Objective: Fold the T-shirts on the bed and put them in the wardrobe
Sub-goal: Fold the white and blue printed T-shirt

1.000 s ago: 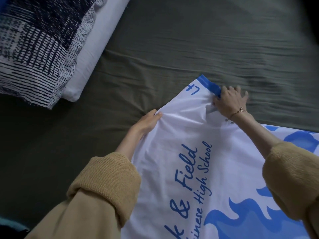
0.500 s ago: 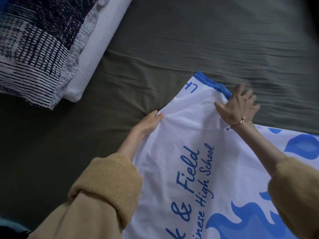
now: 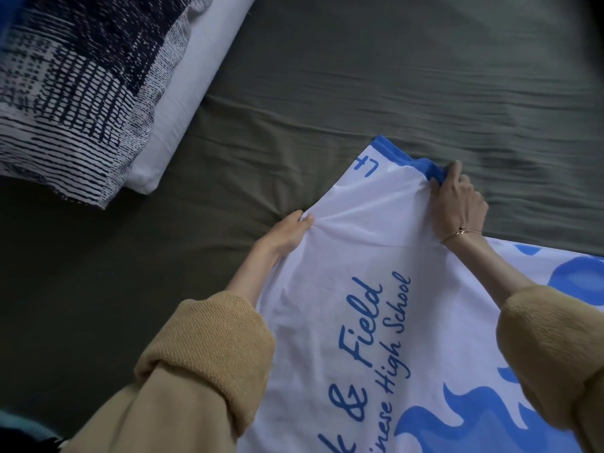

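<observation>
A white T-shirt [image 3: 353, 279] with blue script lettering and blue flame shapes lies spread on the dark green bed sheet [image 3: 359, 76]. Its sleeve with a blue cuff points up and away from me. My left hand [image 3: 287, 232] pinches the shirt's edge at the underarm seam, where the cloth bunches into folds. My right hand [image 3: 457, 201] pinches the right end of the blue sleeve cuff between thumb and fingers. A thin bracelet sits on that wrist. Both arms wear mustard-yellow sleeves.
A pillow in a dark blue and white patterned case [image 3: 81, 80] lies at the upper left on top of a plain white pillow [image 3: 192, 93]. The wrinkled green sheet stretches across the top and left of the view.
My right hand lay flat and open beside the cuff half a second ago; now its fingers have curled and pinch the cuff's end. The left hand has tightened on the seam, gathering the cloth.
</observation>
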Tool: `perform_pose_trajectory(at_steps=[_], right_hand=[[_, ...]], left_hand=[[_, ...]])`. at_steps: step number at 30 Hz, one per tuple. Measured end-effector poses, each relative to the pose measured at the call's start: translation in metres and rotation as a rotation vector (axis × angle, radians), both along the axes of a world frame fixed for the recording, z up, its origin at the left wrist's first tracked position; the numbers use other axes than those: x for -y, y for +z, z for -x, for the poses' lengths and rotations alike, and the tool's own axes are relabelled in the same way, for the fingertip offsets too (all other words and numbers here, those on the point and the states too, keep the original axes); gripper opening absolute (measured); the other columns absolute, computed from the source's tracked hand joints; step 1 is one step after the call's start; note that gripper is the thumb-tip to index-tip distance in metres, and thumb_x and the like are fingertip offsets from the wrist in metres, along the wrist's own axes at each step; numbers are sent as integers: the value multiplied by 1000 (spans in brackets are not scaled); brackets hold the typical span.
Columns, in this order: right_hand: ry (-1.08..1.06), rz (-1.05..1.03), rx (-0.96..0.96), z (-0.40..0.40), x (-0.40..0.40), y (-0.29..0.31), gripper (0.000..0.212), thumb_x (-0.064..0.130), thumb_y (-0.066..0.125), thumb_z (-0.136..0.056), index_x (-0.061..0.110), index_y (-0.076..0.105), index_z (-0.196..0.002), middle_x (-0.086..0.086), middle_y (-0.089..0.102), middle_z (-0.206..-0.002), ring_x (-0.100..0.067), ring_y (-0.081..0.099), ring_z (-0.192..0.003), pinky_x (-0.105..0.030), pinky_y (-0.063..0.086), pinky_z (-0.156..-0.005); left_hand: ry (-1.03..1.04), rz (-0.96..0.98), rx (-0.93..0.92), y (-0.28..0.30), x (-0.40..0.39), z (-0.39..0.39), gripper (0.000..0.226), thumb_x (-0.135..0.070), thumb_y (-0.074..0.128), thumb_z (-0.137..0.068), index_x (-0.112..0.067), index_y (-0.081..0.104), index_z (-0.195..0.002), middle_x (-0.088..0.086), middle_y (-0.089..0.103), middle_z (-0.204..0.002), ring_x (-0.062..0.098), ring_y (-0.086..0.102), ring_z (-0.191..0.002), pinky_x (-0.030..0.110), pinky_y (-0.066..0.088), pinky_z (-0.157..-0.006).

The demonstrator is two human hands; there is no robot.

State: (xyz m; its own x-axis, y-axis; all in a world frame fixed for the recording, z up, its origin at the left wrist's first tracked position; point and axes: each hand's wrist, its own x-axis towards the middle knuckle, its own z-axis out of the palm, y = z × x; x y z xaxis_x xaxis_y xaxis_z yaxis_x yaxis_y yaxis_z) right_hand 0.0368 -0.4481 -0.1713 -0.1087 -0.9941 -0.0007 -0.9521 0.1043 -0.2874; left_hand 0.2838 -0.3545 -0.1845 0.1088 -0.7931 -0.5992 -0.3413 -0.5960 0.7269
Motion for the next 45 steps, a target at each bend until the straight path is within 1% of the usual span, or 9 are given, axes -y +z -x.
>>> perform_pose_trajectory(at_steps=[3,7,11,15,31,35,37,39,45], right_hand=[[54,159,-88,-3,-4,-1,38,22,42,-96,6,41,-130,-23,41,-132,-34,40,-120,-46,27,-94],[497,172,-160,-23,-9,3,41,30,32,-97,9,50,-127,-12,41,-143,-24,36,-133,-59,2,-109],[640,-214,-101,-44,-8,-2,56,46,22,-100,24,10,-151,-1,-1,-159,-13,-1,-146,-59,-12,-109],[647,-286,-159,-46,-1,-9,62,52,15,-98,29,-11,-148,2,-20,-156,-11,-16,-143,-58,-15,-110],[580,-79,-84,-50,-25,-20,74,62,-2,-84,30,-5,-149,4,-13,-157,-9,-13,-144,-57,-18,-108],[590,2,-11,-58,-60,-12,74,60,-3,-84,27,-1,-150,6,-10,-157,-3,-14,-141,-53,-20,-108],[647,-14,-23,-65,-87,-12,73,58,-4,-85,26,0,-150,7,-14,-155,-2,-17,-139,-53,-20,-108],[709,-7,-33,-75,-115,-12,70,55,-3,-88,24,1,-151,8,-13,-154,-3,-16,-140,-51,-22,-108],[811,48,-27,-100,-170,-22,62,49,13,-98,14,25,-148,-3,21,-155,-17,19,-143,-54,-9,-110]], left_hand=[[-1,-6,-7,0,0,-1,41,-38,36,-101,-12,52,-128,1,54,-131,20,51,-121,42,36,-109],[2,-14,-11,0,1,-1,41,-39,36,-100,-12,52,-128,1,54,-132,20,50,-121,41,36,-109],[9,-16,-4,1,1,0,34,-37,36,-101,-12,54,-116,3,54,-130,21,50,-120,41,36,-109],[7,-11,-6,2,0,0,31,-36,35,-102,-14,52,-115,5,52,-133,21,49,-123,40,34,-110],[13,14,-22,7,-2,2,43,-39,36,-101,-10,53,-126,2,55,-131,19,51,-120,38,37,-108],[32,74,15,10,-6,4,36,-38,40,-99,-4,51,-99,4,57,-96,19,54,-87,22,43,-79],[80,172,115,14,-21,8,29,-34,45,-98,-6,46,-87,2,45,-76,14,39,-69,15,31,-54],[124,313,236,14,-42,7,31,-30,51,-95,-2,49,-82,2,46,-70,16,39,-65,17,30,-49],[-201,414,775,14,-70,-14,26,-34,40,-99,-13,46,-84,10,59,-99,28,48,-98,40,36,-81]])
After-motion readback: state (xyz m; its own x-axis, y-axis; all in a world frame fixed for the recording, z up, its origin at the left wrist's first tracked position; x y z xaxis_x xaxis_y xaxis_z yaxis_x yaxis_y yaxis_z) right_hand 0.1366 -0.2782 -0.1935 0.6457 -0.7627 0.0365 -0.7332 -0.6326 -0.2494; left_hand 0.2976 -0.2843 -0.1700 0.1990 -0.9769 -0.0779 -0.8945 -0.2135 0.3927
